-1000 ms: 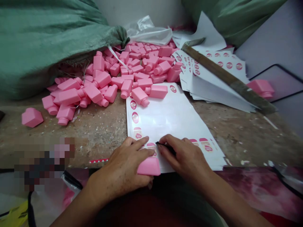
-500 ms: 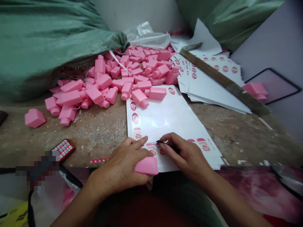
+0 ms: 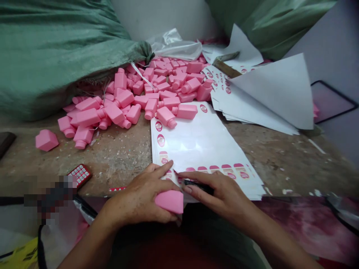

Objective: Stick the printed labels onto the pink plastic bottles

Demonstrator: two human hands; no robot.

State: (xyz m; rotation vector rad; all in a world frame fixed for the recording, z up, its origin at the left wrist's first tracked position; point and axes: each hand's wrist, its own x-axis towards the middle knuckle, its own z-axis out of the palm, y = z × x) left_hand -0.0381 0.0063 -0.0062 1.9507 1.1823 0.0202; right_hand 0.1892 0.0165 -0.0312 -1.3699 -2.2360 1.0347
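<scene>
Left hand (image 3: 137, 196): closed around a pink plastic bottle (image 3: 169, 201), held against the label sheet (image 3: 202, 145).
Right hand (image 3: 221, 192): closed on a black-handled knife (image 3: 198, 186), its tip directed leftward toward the bottle.

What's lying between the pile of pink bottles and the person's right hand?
In the head view, a white sheet of printed oval labels lies there, running from the pile of pink bottles down under the right hand.

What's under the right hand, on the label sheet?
The right hand lies over the lower edge of the label sheet. A black tool shows beneath the fingers; whatever lies under the palm is covered.
</scene>
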